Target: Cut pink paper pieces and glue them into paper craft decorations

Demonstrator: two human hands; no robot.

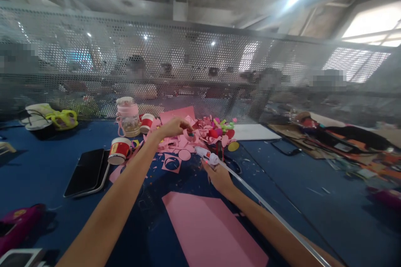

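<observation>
My right hand (221,178) is wrapped round a white glue gun (205,153) with a long clear glue stick running out of its back along my forearm. The nozzle points toward a heap of pink paper scraps (171,144). Above that heap is my left hand (175,127), its fingers bent and drawn together near a curled pink strip (189,135). What lies between those fingers is too small to make out. A pink paper circle (184,154) and a pink square with a round hole (171,162) lie just in front. Nearer to me is a large pink sheet (213,229).
Left of the heap stand two paper cups (119,151), a jar with a pink band (128,119) and a black phone (85,170). A perforated screen (188,58) runs behind. Cardboard and cluttered materials (344,142) lie at the right, beside a white board (257,132).
</observation>
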